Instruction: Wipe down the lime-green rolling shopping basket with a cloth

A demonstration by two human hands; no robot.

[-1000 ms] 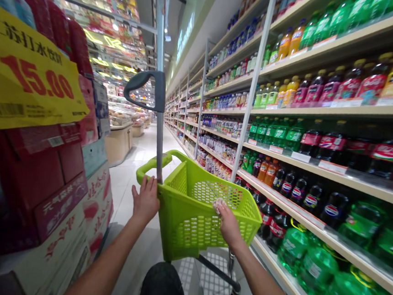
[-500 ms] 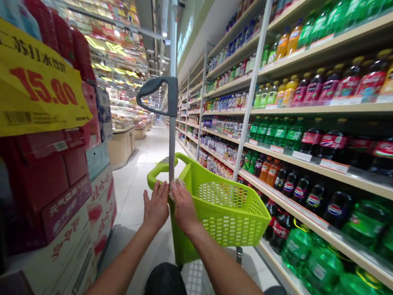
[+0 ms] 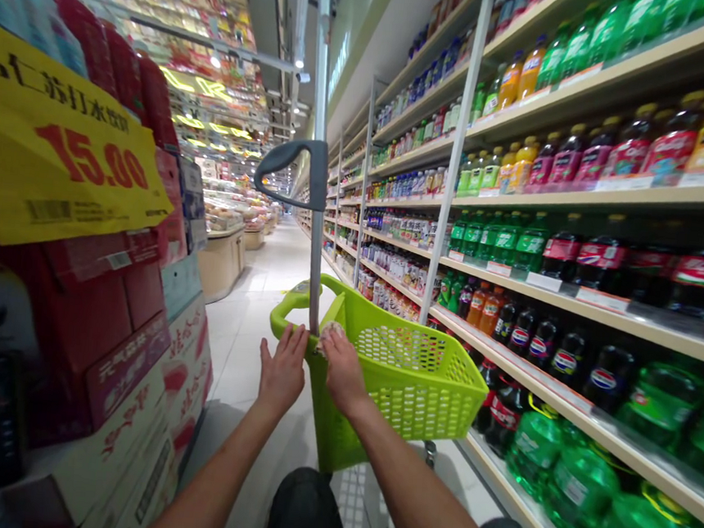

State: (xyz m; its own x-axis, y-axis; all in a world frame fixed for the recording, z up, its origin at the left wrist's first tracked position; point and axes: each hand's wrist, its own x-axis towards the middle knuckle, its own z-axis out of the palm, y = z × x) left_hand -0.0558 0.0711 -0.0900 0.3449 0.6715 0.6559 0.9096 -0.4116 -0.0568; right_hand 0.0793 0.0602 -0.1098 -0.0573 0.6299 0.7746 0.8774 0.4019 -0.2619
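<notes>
A lime-green rolling shopping basket (image 3: 378, 385) stands on the floor before my knees. Its grey metal pole (image 3: 315, 269) rises beside the near rim and carries a dark grey loop handle (image 3: 318, 177). My left hand (image 3: 282, 373) rests its outstretched fingers at the rim, just left of the pole's lower part. Bunched under the fingertips of my right hand (image 3: 346, 374) is a crumpled whitish cloth (image 3: 332, 330), pressed on the basket's rim right of the pole. Most of the cloth is hidden by the fingers. Nothing is visible inside the basket.
Shelves of drink bottles (image 3: 543, 338) line the right side, with large green bottles (image 3: 579, 481) at the bottom. Stacked cartons (image 3: 99, 332) with a yellow price sign (image 3: 67, 140) crowd the left. A tiled aisle (image 3: 257, 289) runs ahead past display counters (image 3: 221, 261).
My right hand has moved slightly right along the rim with the cloth, away from the pole. The left hand stays at the rim. The whole view has shifted a little.
</notes>
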